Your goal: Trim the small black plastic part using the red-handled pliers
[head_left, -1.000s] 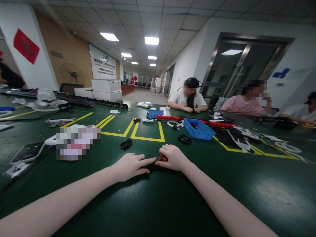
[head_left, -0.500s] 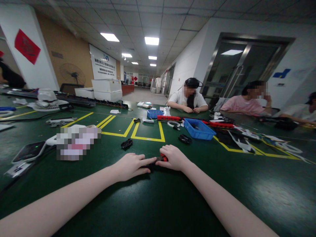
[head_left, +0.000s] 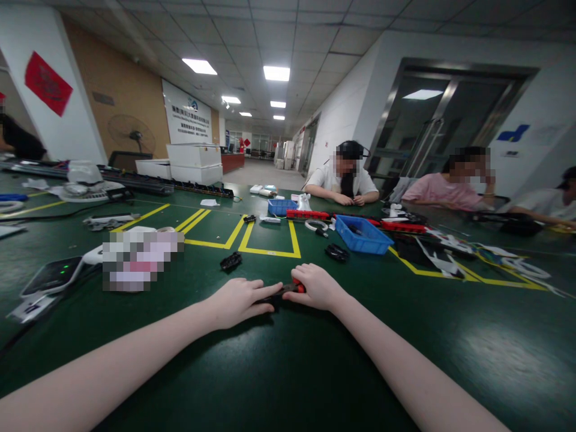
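My right hand [head_left: 318, 287] is closed around the red handles of a pair of pliers [head_left: 290, 288]. Their dark metal jaws point left, towards the fingertips of my left hand [head_left: 240, 302]. That hand is closed, with the index finger and thumb reaching towards the jaws. A small dark thing shows between these fingers, too hidden to name. Both hands are low over the green table. Just beyond the left hand lies a black bundle [head_left: 231, 261], and a second black bundle [head_left: 336, 252] lies beyond the right hand.
A blue bin [head_left: 362, 236] and a smaller blue bin [head_left: 282, 207] stand farther back, near red strips [head_left: 308, 215]. At left are a phone-like device [head_left: 53, 276] and a blurred-out pale item [head_left: 143, 259]. Yellow tape marks the green table [head_left: 288, 384]. Several people sit across it.
My left index fingertip has drawn back slightly from the pliers, so more of the jaws shows. My right hand stays almost in place, still gripping the handles.
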`<state>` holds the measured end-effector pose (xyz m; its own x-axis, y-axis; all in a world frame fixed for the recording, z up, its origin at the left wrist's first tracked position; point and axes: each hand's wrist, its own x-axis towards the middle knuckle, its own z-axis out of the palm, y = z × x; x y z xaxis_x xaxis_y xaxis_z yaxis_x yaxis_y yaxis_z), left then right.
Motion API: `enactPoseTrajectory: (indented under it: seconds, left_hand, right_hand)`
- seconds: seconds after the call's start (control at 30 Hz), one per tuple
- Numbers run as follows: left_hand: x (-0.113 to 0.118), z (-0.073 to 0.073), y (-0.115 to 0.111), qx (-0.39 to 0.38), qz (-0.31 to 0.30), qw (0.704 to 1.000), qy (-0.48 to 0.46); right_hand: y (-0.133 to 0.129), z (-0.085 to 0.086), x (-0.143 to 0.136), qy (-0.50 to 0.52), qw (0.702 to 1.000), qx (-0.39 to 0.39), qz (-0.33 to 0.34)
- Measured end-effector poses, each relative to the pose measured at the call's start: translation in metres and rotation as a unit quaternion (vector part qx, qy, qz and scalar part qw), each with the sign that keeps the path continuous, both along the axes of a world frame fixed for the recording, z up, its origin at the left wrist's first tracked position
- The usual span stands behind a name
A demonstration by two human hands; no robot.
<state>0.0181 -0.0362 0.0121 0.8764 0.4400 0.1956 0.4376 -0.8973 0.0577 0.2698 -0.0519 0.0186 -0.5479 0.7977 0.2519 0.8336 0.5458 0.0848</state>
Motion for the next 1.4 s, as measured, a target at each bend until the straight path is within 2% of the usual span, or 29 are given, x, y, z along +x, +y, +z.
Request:
enactPoseTrajectory:
  seconds: [0.23,0.67,0.83,1.1,1.4]
  left_hand:
    - [0.0004,-0.0051,0.0031,-0.052,0.018,0.998,-0.032]
    - [0.0011,-0.0049,0.0049,-0.084,0.017,0.995,-0.041]
    - [0.0009,-0.0027,0.0033,-0.084,0.014,0.995,-0.042]
    - [0.0017,0.004,-0.0023,-0.09,0.042,0.995,-0.03]
    - [0.0019,0.0036,-0.0022,-0.078,0.038,0.996,-0.033]
  right_hand:
    - [0.0009,-0.0009,0.0005,0.0,1.0,0.004,0.001]
    - [0.0017,-0.0034,0.0015,-0.001,1.0,0.018,0.001]
    - [0.001,-0.0024,0.0012,-0.003,1.0,0.014,0.004]
    - [0.0003,-0.001,0.0007,-0.004,1.0,0.009,0.001]
    - [-0.0002,-0.0001,0.0005,-0.005,1.0,0.005,-0.004]
